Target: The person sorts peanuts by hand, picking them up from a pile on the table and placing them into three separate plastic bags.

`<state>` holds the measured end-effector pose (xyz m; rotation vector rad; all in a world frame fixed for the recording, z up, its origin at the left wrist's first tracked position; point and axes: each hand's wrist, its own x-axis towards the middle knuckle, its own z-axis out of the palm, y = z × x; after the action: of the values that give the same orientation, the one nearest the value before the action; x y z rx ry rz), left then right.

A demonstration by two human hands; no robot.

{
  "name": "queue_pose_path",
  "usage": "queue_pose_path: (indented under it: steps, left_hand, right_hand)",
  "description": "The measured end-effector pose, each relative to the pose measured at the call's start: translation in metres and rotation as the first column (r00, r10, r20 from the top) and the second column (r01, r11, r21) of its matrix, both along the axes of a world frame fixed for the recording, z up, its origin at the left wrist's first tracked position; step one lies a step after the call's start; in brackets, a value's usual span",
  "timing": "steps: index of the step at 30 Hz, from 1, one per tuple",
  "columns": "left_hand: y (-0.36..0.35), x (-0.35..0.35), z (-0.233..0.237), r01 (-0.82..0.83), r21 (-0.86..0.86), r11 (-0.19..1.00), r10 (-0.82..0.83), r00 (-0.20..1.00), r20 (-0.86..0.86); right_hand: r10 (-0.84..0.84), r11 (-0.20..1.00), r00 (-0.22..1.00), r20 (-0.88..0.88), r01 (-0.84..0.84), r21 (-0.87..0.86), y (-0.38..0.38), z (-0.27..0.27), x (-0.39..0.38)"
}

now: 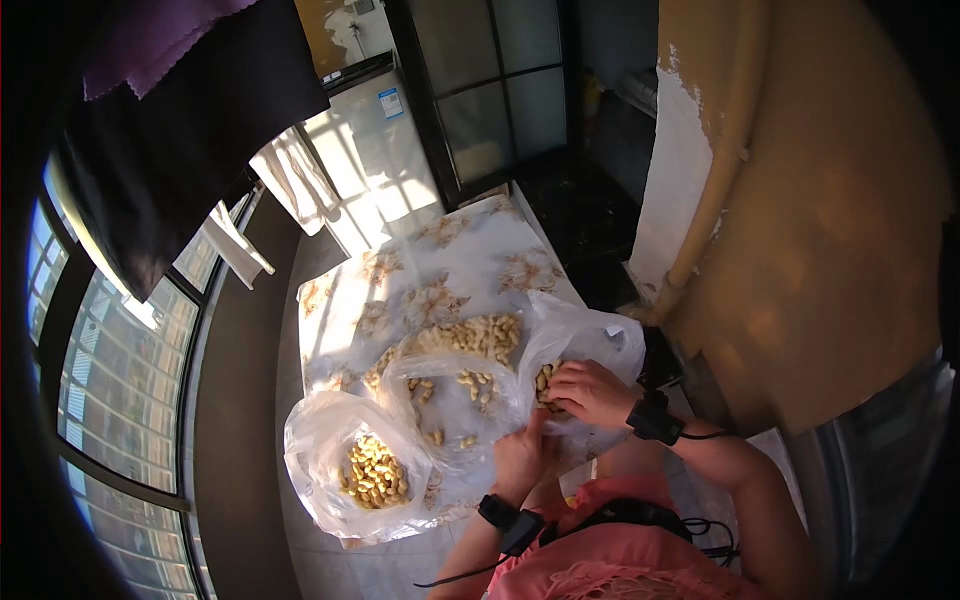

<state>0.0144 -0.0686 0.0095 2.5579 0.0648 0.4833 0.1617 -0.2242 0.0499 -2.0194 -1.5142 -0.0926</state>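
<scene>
Peanuts (546, 378) are met by the right hand (588, 394), its fingers curled down into the right bag (618, 338), on the near right part of a table (490, 235). Whether a nut is pinched cannot be told, the fingertips being partly hidden. The left hand (520, 464) is held just beside, at the near left edge of the same bag, with its thumb pointed toward the far side; whether anything is gripped by it cannot be told. A black band is worn on each wrist, right (655, 418) and left (512, 523).

Just to the left, a few nuts are seen in loose clusters within the outline of the clear middle bag (404, 376), and a larger pile (480, 338) is heaped on its far side. At the near left corner, more nuts (375, 476) are held in the open left bag (312, 450) and caught by sunlight.

The table is covered with a flowered cloth. Beyond its far edge, a white panel (360, 165) is marked with a blue label (389, 102). To the far right, a glazed door (510, 95) is framed in black; at left, dark fabric (170, 160) is hung before a window (130, 370).
</scene>
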Motion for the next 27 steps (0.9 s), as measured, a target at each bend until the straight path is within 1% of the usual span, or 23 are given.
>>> queue_pose_path:
  steps: [1, 2, 3, 5, 6, 7, 9, 10, 12, 13, 15, 16, 17, 19, 20, 22, 23, 25, 26, 27]
  left_hand:
    - [-0.001, -0.001, 0.002, -0.006, -0.006, 1.0, 0.006, 1.0, -0.002]
    - [-0.001, -0.001, 0.005, -0.037, -0.045, 0.998, 0.037, 0.999, -0.021]
    - [-0.001, -0.001, 0.006, -0.07, -0.083, 0.994, 0.067, 0.997, -0.044]
    - [-0.001, 0.0, 0.004, -0.102, -0.126, 0.987, 0.096, 0.994, -0.053]
    - [-0.001, 0.001, 0.003, -0.125, -0.162, 0.979, 0.117, 0.992, -0.057]
    - [-0.001, 0.002, 0.0, -0.126, -0.168, 0.978, 0.118, 0.991, -0.057]
    - [-0.001, 0.004, -0.004, -0.139, -0.182, 0.973, 0.143, 0.99, 0.011]
    - [-0.002, 0.004, -0.004, -0.14, -0.187, 0.972, 0.144, 0.99, 0.01]
    - [-0.004, 0.003, -0.001, -0.15, -0.194, 0.969, 0.154, 0.988, 0.007]
    - [-0.004, 0.003, -0.002, -0.151, -0.198, 0.968, 0.156, 0.988, 0.006]
    - [-0.003, 0.001, -0.003, -0.142, -0.191, 0.971, 0.146, 0.989, 0.005]
    - [-0.004, 0.001, -0.004, -0.143, -0.191, 0.971, 0.146, 0.989, 0.005]
    - [-0.004, 0.0, -0.004, -0.149, -0.185, 0.971, 0.154, 0.988, 0.014]
    - [-0.004, 0.0, -0.005, -0.159, -0.179, 0.971, 0.165, 0.986, 0.024]
    - [-0.004, 0.0, -0.004, -0.16, -0.178, 0.971, 0.168, 0.985, 0.026]
    - [-0.005, -0.001, -0.003, -0.162, -0.179, 0.97, 0.169, 0.985, 0.024]
    - [-0.005, -0.001, -0.001, -0.162, -0.176, 0.971, 0.168, 0.985, 0.023]
    - [-0.006, 0.0, 0.0, -0.16, -0.175, 0.971, 0.167, 0.986, 0.024]
    - [-0.006, 0.0, 0.001, -0.161, -0.177, 0.971, 0.171, 0.984, 0.042]
    - [-0.007, 0.0, 0.002, -0.161, -0.177, 0.971, 0.175, 0.983, 0.061]
  right_hand:
    - [-0.008, 0.999, 0.999, 0.048, 0.01, -0.039, 0.002, 0.001, 0.005]
    - [-0.041, 0.998, 0.999, 0.011, 0.042, -0.046, 0.002, -0.003, 0.015]
    - [-0.035, 0.998, 0.999, 0.008, 0.035, -0.053, 0.0, 0.0, 0.02]
    - [-0.143, 0.986, 0.987, 0.069, 0.148, -0.072, -0.004, 0.008, 0.029]
    - [-0.164, 0.982, 0.984, 0.066, 0.169, -0.085, -0.006, 0.007, 0.033]
    - [-0.162, 0.982, 0.985, 0.068, 0.168, -0.091, -0.008, 0.006, 0.035]
    - [-0.168, 0.981, 0.986, 0.012, 0.168, -0.099, -0.01, 0.008, 0.036]
    - [-0.167, 0.98, 0.986, 0.013, 0.168, -0.105, -0.009, 0.01, 0.034]
    - [-0.094, 0.995, 0.996, -0.006, 0.093, -0.046, -0.002, 0.012, 0.023]
    - [-0.092, 0.995, 0.996, -0.007, 0.092, -0.05, 0.002, 0.013, 0.019]
    - [0.055, 0.994, 0.998, 0.016, -0.053, -0.099, 0.007, 0.012, 0.013]
    - [0.045, 0.993, 0.997, 0.068, -0.037, -0.108, 0.006, 0.004, 0.012]
    - [0.046, 0.993, 0.997, 0.069, -0.039, -0.108, 0.005, 0.0, 0.013]
    - [-0.009, 0.999, 0.996, 0.086, 0.014, -0.053, 0.0, -0.004, 0.016]
    - [-0.005, 0.999, 0.996, 0.087, 0.01, -0.054, -0.003, -0.004, 0.019]
    - [-0.089, 0.989, 0.995, 0.051, 0.094, -0.113, -0.008, -0.003, 0.024]
    - [-0.09, 0.989, 0.995, 0.048, 0.095, -0.116, -0.01, -0.002, 0.024]
    - [-0.177, 0.968, 0.983, -0.037, 0.168, -0.189, -0.014, 0.001, 0.023]
    - [-0.178, 0.967, 0.983, -0.036, 0.168, -0.19, -0.014, 0.003, 0.023]
    - [-0.163, 0.979, 0.986, -0.029, 0.158, -0.127, -0.011, 0.006, 0.022]
